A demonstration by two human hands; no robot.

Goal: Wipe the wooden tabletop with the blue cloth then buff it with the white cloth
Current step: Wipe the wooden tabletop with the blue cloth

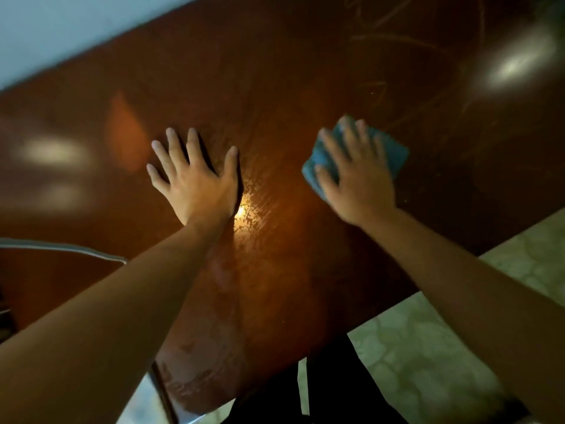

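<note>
I am pressing my right hand (359, 175) flat on the folded blue cloth (394, 151), fingers spread across its top, so this grip is lying open on the cloth and pinning it rather than closing around it. The cloth is sitting directly under my palm and fingers on the glossy reddish-brown wooden counter (275, 87), its edges showing beyond my fingertips and out past my thumb side.

My left hand (198, 179) is lying palm down on bare wood, well apart from the cloth, fingers fanned wide and holding nothing. Between my two hands, just beside the heel of my left palm, a bright spot of reflected light is shining on a streaky, wet-looking patch (253, 209). That streaking is running back along the wood beneath my left forearm toward the near edge.

Beyond the cloth, past my right fingertips, faint curved scratch marks (397, 38) are showing in the finish. Below my right forearm, off the counter's edge, pale tiled floor (428, 362) is showing.
</note>
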